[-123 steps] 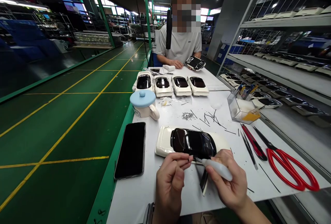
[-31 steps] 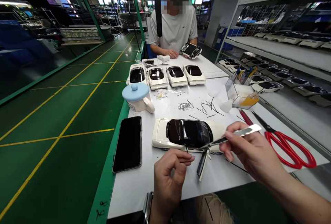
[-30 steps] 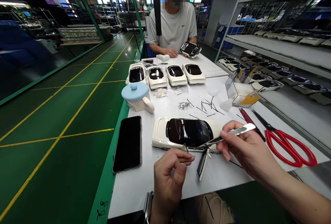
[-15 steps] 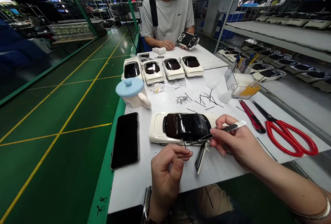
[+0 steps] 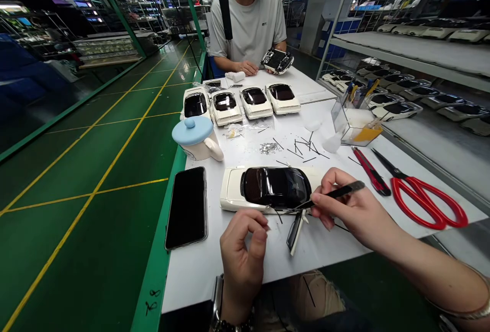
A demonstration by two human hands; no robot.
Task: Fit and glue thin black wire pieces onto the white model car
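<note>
"What sits at twelve o'clock, right in front of us?"

"A white model car (image 5: 233,187) with a glossy black canopy, resting side-on across the white table (image 5: 191,283). Its long flank faces us, perhaps to keep that side within easy reach."

"And our hands?"

"Our right hand (image 5: 348,209) grasps slim tweezers (image 5: 337,192) much like a pencil, a hold that seems suited to fine work, with their tips at the car's flank. Our left hand (image 5: 243,260) is curled, thumb and fingers drawn together just in front of the car, but we cannot tell whether it pinches anything."

"What lies near them?"

"A narrow black-and-white strip (image 5: 294,232) lies between our hands, close to the car. Black wires (image 5: 302,150) lie scattered farther out at twelve o'clock."

"And the rest?"

"Red-handled scissors (image 5: 423,202) and a red craft knife (image 5: 370,179) wait at two o'clock, handy for our right hand. A phone (image 5: 186,208) sits at ten o'clock, apparently kept out of the way, and beyond the wires a co-worker (image 5: 248,25) holds an opened car shell (image 5: 276,61)"
</note>
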